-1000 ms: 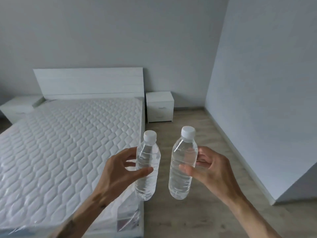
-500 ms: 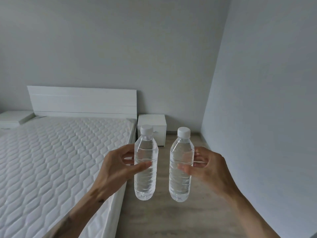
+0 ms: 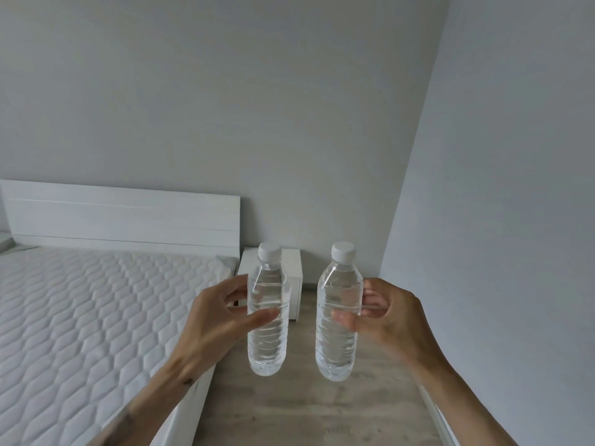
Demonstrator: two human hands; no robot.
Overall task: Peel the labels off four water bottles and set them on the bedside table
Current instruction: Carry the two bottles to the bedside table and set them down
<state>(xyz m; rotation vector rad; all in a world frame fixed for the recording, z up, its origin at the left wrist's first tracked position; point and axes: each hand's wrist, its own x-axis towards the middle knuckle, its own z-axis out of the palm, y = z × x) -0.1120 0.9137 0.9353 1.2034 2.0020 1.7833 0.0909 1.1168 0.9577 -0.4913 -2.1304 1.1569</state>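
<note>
Two clear water bottles with white caps and no labels are held upright in front of me. My left hand (image 3: 212, 320) grips the left bottle (image 3: 267, 336) around its middle. The right bottle (image 3: 338, 342) is held the same way by my right hand (image 3: 389, 320). Behind the left bottle, against the far wall, stands the white bedside table (image 3: 293, 268), largely hidden by that bottle; the part of its top that shows is bare.
A bed with a white quilted mattress (image 3: 80, 317) and white headboard (image 3: 122, 217) fills the left. A strip of wooden floor (image 3: 306, 407) runs between the bed and the grey wall (image 3: 499, 252) on the right, leading to the bedside table.
The view has lifted and moved forward along the bed, so the bedside table is nearer and now sits behind the left bottle. Both hands keep their bottles upright.
</note>
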